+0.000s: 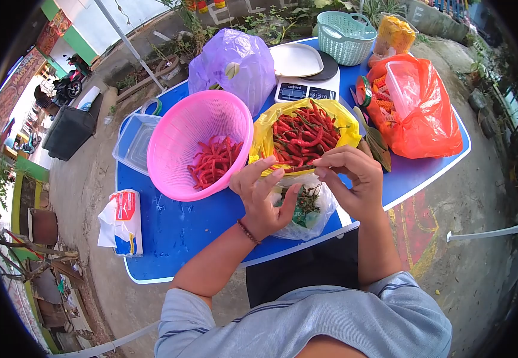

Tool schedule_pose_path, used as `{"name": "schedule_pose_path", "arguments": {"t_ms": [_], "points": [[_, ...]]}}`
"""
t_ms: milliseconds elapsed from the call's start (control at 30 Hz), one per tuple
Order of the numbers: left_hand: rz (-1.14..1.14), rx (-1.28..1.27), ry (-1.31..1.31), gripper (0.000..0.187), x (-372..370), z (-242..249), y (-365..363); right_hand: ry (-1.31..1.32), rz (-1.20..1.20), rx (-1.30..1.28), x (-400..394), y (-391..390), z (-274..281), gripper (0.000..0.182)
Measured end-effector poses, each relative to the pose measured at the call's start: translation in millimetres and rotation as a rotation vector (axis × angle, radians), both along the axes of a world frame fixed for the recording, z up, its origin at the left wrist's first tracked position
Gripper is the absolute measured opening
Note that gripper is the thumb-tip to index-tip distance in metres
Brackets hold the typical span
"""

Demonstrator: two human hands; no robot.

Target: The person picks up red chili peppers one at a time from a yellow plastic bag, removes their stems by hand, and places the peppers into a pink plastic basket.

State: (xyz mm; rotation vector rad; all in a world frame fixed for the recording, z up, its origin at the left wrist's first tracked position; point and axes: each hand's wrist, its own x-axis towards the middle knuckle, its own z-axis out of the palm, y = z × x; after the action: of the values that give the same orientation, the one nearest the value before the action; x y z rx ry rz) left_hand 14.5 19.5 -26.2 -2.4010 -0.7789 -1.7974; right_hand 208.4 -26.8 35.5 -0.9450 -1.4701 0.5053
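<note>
A red chili pepper (294, 169) is stretched between my two hands. My left hand (262, 197) pinches one end of it with the fingertips, and my right hand (352, 178) pinches the other end, where the stem seems to be. Just beyond them, a yellow plastic bag (263, 126) stands open, full of red chilies (306, 134). Below my fingers lies a clear plastic bag (324, 212) with green stems (308, 200) inside. To the left, a pink colander (172, 140) tilts towards me with several red chilies (215, 160) in it.
On the blue table (181, 238) are a tissue pack (129, 221), a clear plastic container (133, 143), a purple bag (232, 62), a kitchen scale (306, 91) under a white tray (297, 59), a green basket (345, 45) and an orange bag (426, 125).
</note>
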Motion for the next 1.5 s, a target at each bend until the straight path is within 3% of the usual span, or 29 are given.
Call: {"name": "schedule_pose_path", "arguments": {"t_ms": [267, 767, 900, 1000, 1133, 1200, 1400, 1500], "points": [[-0.017, 0.099, -0.023, 0.062, -1.5, -12.2, 3.1, 0.059, -0.12, 0.129, -6.7, 3.7, -4.4, 0.017], [0.28, 0.203, 0.178, 0.073, -5.8, -19.7, 1.6, -0.109, -0.135, 0.229, -70.3, 48.2, 10.7, 0.016], [0.269, 0.192, 0.088, 0.069, 0.9, -21.2, 5.0, -0.231, -0.002, 0.187, -69.6, 61.2, 10.5, 0.014], [0.149, 0.248, 0.005, 0.064, 5.0, -18.2, 12.4, -0.31, -0.157, 0.218, -45.1, 62.7, 18.3, 0.015], [0.036, 0.153, 0.029, 0.056, 8.3, -6.4, 6.2, -0.191, -0.296, -0.052, -22.3, 46.1, 23.8, 0.015], [0.007, 0.042, 0.19, 0.054, 2.8, 5.3, 4.7, -0.203, -0.304, -0.112, -14.8, 43.1, 12.9, 0.014], [0.001, -0.227, 0.357, 0.046, 1.5, 13.2, 3.1, -0.545, -0.343, 0.027, -12.4, 43.5, -17.3, 0.02], [-0.004, -0.255, 0.362, 0.047, 0.0, 13.6, 2.7, -0.616, -0.38, -0.066, -16.6, 42.4, -18.9, 0.021]]}}
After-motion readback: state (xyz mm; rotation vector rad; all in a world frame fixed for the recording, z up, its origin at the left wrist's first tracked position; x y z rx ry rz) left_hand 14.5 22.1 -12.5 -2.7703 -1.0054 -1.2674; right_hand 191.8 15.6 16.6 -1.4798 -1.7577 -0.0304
